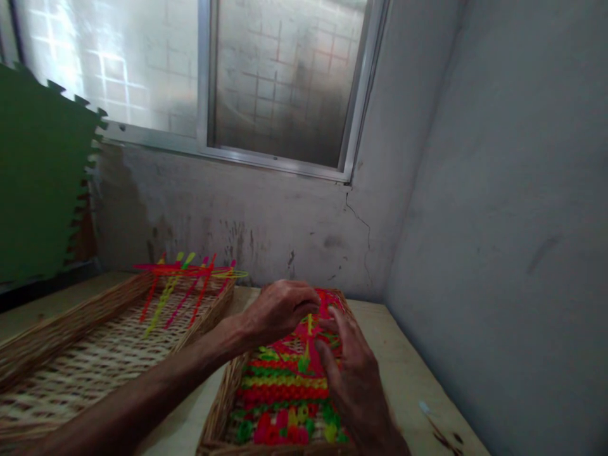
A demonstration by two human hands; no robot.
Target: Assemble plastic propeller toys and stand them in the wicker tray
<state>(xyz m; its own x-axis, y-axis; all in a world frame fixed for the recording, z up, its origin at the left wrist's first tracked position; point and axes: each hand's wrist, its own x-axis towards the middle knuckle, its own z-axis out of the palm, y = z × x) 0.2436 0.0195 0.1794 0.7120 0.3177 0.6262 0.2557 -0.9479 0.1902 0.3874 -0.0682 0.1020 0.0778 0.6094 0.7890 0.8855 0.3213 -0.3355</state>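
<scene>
Hands, both bare, reach over a narrow wicker basket (223, 399) on the pale table (406, 361), which runs toward the table's far edge, a little in from its right edge. Inside it lie coloured strips (282, 383), red, yellow and green, ranged crosswise in the middle and tangled with pink toward the far end; rounded loops (285, 430) in the same bright colours sit at the near end. The left hand (284, 310) comes in from the left, its fingers bent and drawn together above the tangle; I cannot tell whether they have hold of a strand. The right hand (352, 364) is at the basket's right side, thumb parted from half-bent fingers, with pink strands just beside them; whether any is gripped I cannot tell. To the left stands a larger basket (99, 373), with long loose ribbons (164, 297) draped over its end by the table's far edge. Near the table's right edge lies a thin white-tipped stick (430, 416). A green mat (42, 177) stands upright beyond the larger basket.
</scene>
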